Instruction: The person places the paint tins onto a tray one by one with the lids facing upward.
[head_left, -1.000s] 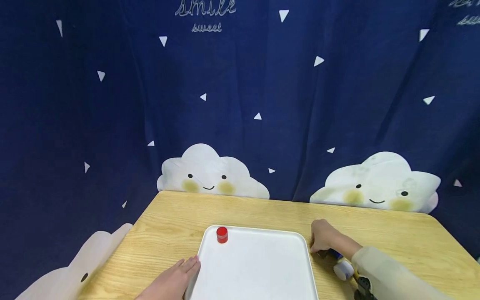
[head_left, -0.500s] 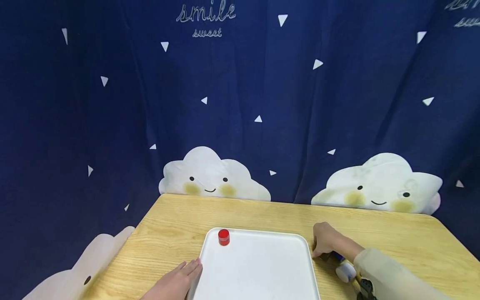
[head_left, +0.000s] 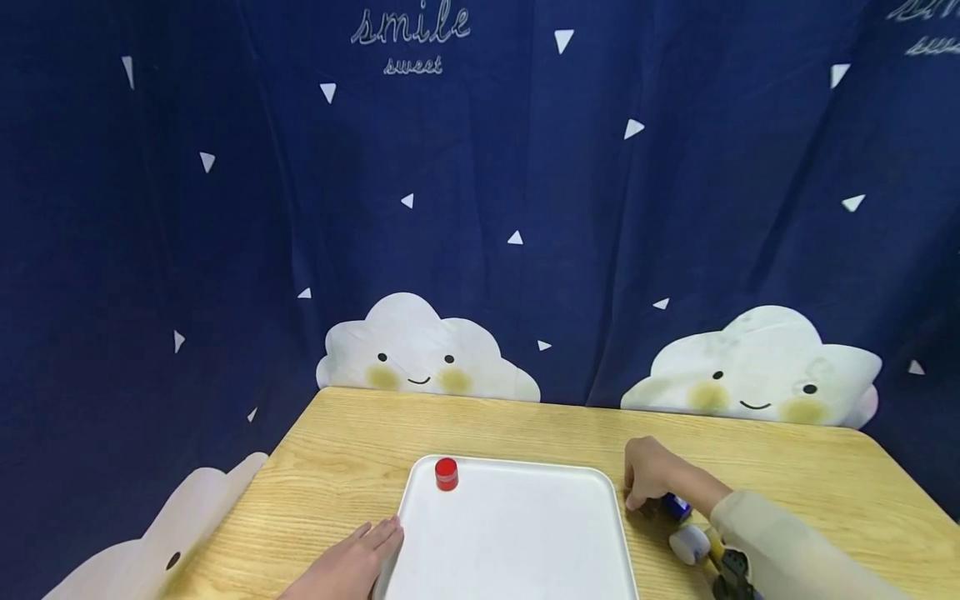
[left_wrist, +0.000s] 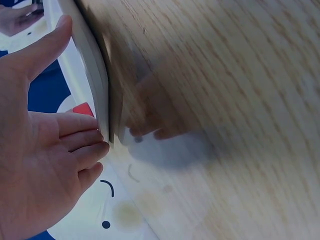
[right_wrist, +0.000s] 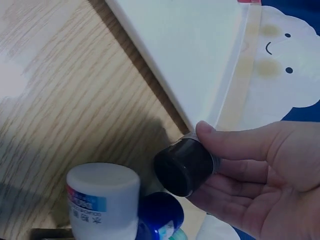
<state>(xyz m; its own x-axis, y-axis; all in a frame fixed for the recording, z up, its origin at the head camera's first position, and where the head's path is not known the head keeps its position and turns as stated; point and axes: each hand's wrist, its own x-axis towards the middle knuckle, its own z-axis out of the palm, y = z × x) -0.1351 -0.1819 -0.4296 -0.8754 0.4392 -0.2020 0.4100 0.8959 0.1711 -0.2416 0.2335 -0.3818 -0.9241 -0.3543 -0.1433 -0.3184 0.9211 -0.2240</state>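
Observation:
A white tray (head_left: 517, 533) with a raised rim lies on the wooden table. A small red-lidded jar (head_left: 446, 474) stands in its far left corner. My left hand (head_left: 352, 558) touches the tray's left edge; in the left wrist view its fingers are straight, with the fingertips at the tray's side. Just beyond the right edge, my right hand (head_left: 651, 473) pinches a small dark cylindrical jar (right_wrist: 182, 167) between thumb and fingers. Close by that jar are a white bottle (right_wrist: 105, 200) and a shiny blue container (right_wrist: 162, 212). In the head view, the hand mostly hides the dark jar.
A black piece (head_left: 731, 567) and something yellow (head_left: 714, 546) show beside the right sleeve (head_left: 780, 542), near the white bottle. A dark blue curtain (head_left: 465, 208) with printed clouds hangs behind the table's far edge. Wooden table surface (head_left: 352, 467) surrounds the tray.
The head view has shifted slightly. My right hand has risen a little, and more of the blue container shows beneath it. The left hand stays at the tray's edge.

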